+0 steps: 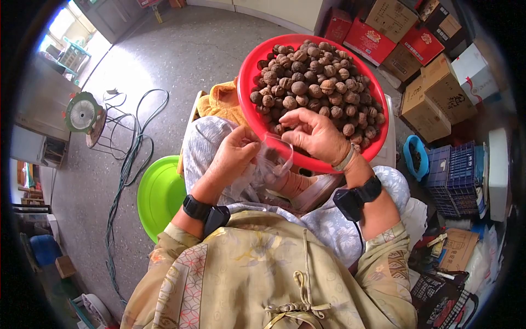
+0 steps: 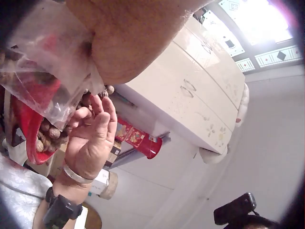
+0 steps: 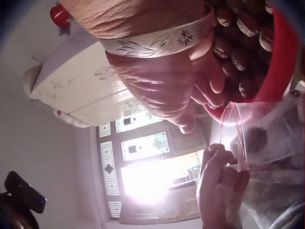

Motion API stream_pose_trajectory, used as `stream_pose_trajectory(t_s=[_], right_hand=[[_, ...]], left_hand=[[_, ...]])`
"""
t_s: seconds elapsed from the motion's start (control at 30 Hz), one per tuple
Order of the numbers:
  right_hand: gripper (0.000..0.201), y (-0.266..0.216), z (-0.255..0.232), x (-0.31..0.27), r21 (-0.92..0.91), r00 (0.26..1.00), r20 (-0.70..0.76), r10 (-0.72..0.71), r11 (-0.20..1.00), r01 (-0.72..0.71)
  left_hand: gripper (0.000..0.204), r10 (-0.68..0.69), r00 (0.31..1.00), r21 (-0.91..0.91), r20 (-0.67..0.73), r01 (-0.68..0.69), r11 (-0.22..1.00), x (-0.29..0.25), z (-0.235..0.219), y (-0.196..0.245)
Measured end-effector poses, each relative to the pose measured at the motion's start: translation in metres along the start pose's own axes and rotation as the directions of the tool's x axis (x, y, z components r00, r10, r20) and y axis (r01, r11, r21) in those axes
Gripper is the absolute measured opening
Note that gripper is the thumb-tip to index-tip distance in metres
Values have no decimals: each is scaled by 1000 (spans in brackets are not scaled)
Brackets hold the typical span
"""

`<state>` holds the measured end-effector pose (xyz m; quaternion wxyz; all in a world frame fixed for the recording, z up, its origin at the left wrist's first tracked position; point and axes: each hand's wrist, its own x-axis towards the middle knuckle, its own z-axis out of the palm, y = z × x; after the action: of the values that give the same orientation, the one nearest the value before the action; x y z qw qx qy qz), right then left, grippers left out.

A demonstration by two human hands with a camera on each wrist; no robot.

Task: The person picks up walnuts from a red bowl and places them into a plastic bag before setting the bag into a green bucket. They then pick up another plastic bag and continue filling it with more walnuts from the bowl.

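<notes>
A red basin (image 1: 249,104) heaped with walnuts (image 1: 312,71) stands in front of my knees. My left hand (image 1: 234,154) pinches the rim of a clear plastic bag (image 1: 272,159) and holds it open just below the basin's near edge. In the right wrist view the bag (image 3: 269,138) holds at least one walnut, with my left hand (image 3: 220,188) on its edge. My right hand (image 1: 316,134), with a pale bangle (image 3: 157,40) on the wrist, reaches over the near rim. Its fingers (image 2: 93,112) curl around walnuts (image 3: 238,47) right beside the bag's mouth.
A green basin (image 1: 159,193) lies on the floor at my left. Beyond it, cables (image 1: 127,159) trail to a small fan (image 1: 82,113). Cardboard boxes (image 1: 433,98) and a blue crate (image 1: 455,176) crowd the right side. An orange cloth (image 1: 222,103) lies under the red basin.
</notes>
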<state>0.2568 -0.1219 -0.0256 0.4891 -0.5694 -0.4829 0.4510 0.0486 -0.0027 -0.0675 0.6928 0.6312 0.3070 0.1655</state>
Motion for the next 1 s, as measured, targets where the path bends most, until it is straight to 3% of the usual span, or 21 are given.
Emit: stream_pose_trajectory(t_s=[0.1, 0.13, 0.2, 0.23, 0.27, 0.37, 0.53, 0.63, 0.7, 0.73, 0.8, 0.83, 0.87, 0.93, 1.0], right_hand=[[29, 21, -11, 12, -398, 968, -138, -209, 907, 139], [29, 28, -11, 15, -398, 968, -138, -209, 907, 139], [27, 41, -11, 20, -676, 984, -53, -172, 731, 91], [35, 47, -8, 22, -740, 970, -23, -242, 657, 146], [35, 53, -6, 25, -740, 970, -26, -243, 656, 145], [41, 55, 0, 32, -832, 999, 22, -28, 554, 34], [35, 63, 3, 39, -883, 999, 28, 43, 469, 5], [29, 66, 2, 39, -873, 997, 3, -83, 486, 43], [25, 65, -3, 36, -810, 932, -79, -354, 567, 146], [26, 65, -7, 39, -768, 915, -109, -388, 618, 170], [23, 56, -14, 37, -540, 962, -199, -188, 840, 52], [24, 44, -16, 33, -445, 976, -196, -100, 895, 3], [24, 36, -16, 29, -445, 976, -193, -100, 896, 3], [26, 21, -16, 21, -204, 985, -171, -21, 979, -14], [29, 6, -13, 13, -278, 988, -154, -32, 961, -12]], left_hand=[[12, -13, 1000, -4, -14, 13, 1000, -2, 1, 2], [11, -11, 1000, -3, -12, 11, 1000, -2, 0, 0], [11, -9, 1000, -1, -8, 9, 1000, -2, -1, 0], [10, -30, 999, 22, -20, 31, 999, -2, -1, 1], [9, -52, 998, 45, -34, 53, 998, -2, -2, 2], [9, -39, 999, 12, -29, 40, 999, -1, -4, -1], [9, -41, 999, 23, -35, 42, 999, -4, -3, 4], [9, -55, 998, 25, -39, 56, 998, -3, -3, 5], [9, -59, 997, 15, -43, 60, 998, -5, -3, 7], [9, -56, 998, 29, -43, 57, 998, -6, -2, 10], [9, -55, 997, 42, -47, 57, 997, -7, -2, 10], [9, -50, 998, 25, -31, 50, 998, -5, -3, 8], [9, -44, 999, 8, -14, 44, 999, -4, -3, 5], [9, -29, 1000, -6, -6, 29, 1000, -3, -4, 1], [9, -13, 1000, -18, 4, 13, 1000, -2, -3, -1]])
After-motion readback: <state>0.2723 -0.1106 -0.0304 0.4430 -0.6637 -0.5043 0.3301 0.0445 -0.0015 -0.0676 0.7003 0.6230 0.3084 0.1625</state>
